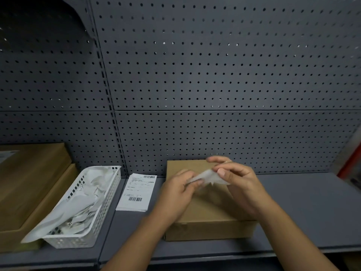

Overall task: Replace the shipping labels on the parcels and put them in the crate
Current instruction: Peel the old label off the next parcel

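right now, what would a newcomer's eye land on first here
At the centre the left hand and right hand pinch a crumpled white paper above a brown parcel on the grey shelf. Left of it lies a printed shipping label, then a white basket of paper scraps.

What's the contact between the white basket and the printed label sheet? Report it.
Apart. The head view shows a strip of bare grey shelf running between the white basket and the left edge of the label sheet.

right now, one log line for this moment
left hand, right hand: pinch crumpled white paper | parcel: on shelf | printed label: left of parcel
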Demonstrator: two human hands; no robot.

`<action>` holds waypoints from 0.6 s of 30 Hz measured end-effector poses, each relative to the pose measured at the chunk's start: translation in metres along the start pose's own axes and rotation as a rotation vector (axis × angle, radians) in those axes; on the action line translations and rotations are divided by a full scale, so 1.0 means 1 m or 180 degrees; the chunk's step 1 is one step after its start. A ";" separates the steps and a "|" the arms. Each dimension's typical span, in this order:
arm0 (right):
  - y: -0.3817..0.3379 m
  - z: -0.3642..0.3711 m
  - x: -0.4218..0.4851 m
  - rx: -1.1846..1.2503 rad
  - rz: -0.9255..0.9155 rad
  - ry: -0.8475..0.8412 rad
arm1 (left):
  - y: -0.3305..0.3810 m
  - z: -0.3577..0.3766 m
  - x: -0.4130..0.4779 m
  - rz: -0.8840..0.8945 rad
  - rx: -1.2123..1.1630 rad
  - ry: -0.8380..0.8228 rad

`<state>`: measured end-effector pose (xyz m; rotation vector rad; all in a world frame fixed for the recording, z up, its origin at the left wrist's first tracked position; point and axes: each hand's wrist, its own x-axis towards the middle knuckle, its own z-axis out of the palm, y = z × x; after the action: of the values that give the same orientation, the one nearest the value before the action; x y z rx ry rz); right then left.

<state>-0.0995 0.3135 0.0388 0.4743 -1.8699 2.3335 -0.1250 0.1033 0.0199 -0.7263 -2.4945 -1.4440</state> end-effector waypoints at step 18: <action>0.031 -0.048 0.046 -0.3735 0.0527 -0.0689 | -0.023 -0.004 0.002 -0.1082 0.0312 0.0150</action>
<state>-0.1604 0.3475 0.0149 0.3989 -2.9668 0.8808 -0.1378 0.0909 0.0054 -0.2548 -2.7261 -1.4021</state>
